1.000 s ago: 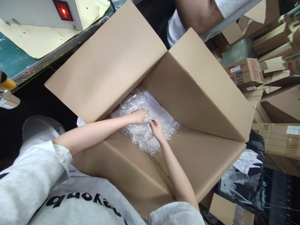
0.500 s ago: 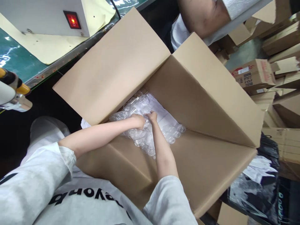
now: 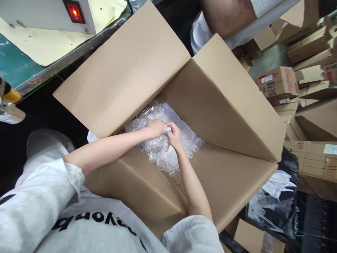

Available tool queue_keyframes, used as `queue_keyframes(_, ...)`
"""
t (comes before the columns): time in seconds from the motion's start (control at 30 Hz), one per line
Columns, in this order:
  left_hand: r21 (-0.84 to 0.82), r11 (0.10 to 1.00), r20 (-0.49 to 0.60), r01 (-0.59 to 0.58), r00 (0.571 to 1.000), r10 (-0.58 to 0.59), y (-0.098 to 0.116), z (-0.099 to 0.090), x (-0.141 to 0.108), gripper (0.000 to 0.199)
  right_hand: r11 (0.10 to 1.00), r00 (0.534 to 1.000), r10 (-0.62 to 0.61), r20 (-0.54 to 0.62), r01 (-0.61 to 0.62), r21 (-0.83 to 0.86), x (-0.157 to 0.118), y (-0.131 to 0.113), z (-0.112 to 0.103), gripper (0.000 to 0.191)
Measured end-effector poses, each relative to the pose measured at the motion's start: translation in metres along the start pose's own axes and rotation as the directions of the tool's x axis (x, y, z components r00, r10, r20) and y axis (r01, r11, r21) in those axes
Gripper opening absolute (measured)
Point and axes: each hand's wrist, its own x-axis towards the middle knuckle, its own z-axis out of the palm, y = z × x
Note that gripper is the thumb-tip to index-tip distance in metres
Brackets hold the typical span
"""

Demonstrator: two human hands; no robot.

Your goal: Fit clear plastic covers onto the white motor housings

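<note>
Deep inside a large open cardboard box point(image 3: 216, 102), both hands come together over a layer of clear round plastic pieces point(image 3: 162, 163). My left hand point(image 3: 156, 128) is closed, its fingers mostly hidden. My right hand point(image 3: 174, 135) pinches a small shiny clear plastic piece point(image 3: 166, 129), and my left fingers meet its other end. A crumpled clear plastic bag point(image 3: 135, 124) lies by my left wrist. Under and behind the hands a white sheet point(image 3: 181, 123) lies among the round pieces.
A machine with a lit red switch point(image 3: 74, 11) stands on the green-topped table point(image 3: 28, 72) at upper left. Another person's arm point(image 3: 229, 15) is beyond the box. Cardboard cartons point(image 3: 279, 84) pile up at right, near a black plastic bag point(image 3: 285, 207) with white gloves point(image 3: 279, 183).
Both hands have risen slightly from the round pieces, with the small clear piece now showing between them. My right wrist has turned and its forearm swung right. The view has shifted a little.
</note>
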Motion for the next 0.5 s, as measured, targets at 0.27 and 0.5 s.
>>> queue_keyframes(0.27,0.034,0.998,-0.059,-0.044,0.997,0.045,0.006,-0.008,-0.01,0.035,0.892,0.882,0.39,-0.265,-0.433,-0.129,-0.003,0.057,-0.089,0.028)
queue_keyframes(0.5,0.07,0.997,-0.01,-0.037,0.999,0.037,0.001,0.0,-0.003,0.038,0.788,0.798,0.538,-0.27,-0.59,-0.176,-0.018,0.1,-0.111,0.029)
